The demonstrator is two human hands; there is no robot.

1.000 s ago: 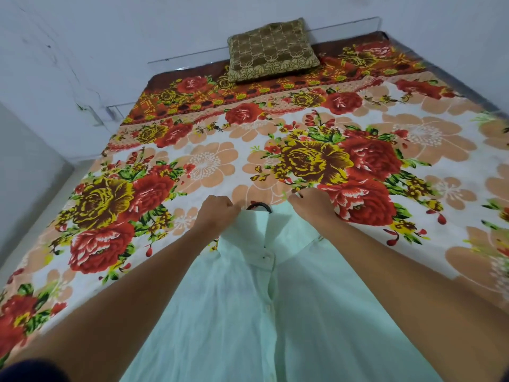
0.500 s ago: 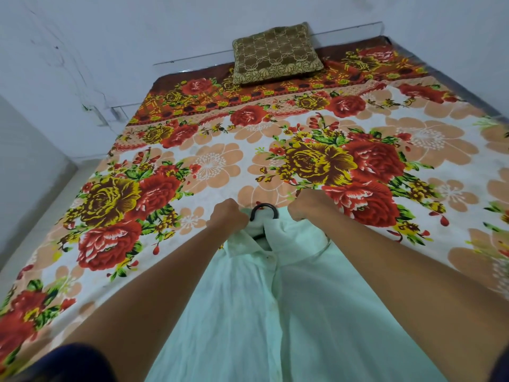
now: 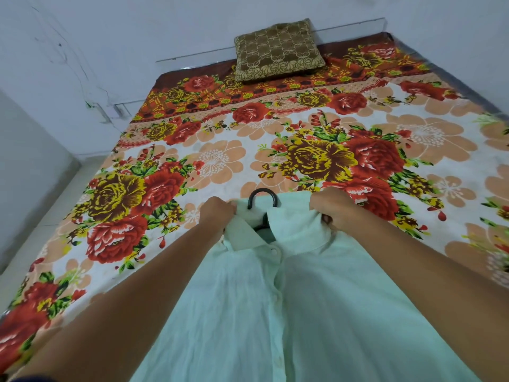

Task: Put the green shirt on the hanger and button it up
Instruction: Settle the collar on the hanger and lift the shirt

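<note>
Two bare forearms reach forward side by side. The left hand (image 3: 219, 213) and right hand (image 3: 334, 209) each curl into a closed grip, pinching fabric, knuckles facing up.

Green shirt (image 3: 316, 312): thin pale mint cloth, matt, lightly crinkled weave, faintly sheer where it lies flat; collar (image 3: 294, 230) of the same cloth but stiffer and smoother. Buttons (image 3: 274, 252) small, pale, slightly glossy, plastic by the look. Hanger (image 3: 260, 195): black hook, smooth with a dull sheen; plastic or coated metal, cannot tell which. Bed sheet (image 3: 220, 161): printed floral cloth, matt, smooth, a few soft creases. Cushion (image 3: 278, 49): brown and gold woven fabric, raised pattern, faint lustre on the gold threads. Wall (image 3: 137, 28): painted plaster, matt, hairline cracks and scuffs.
</note>
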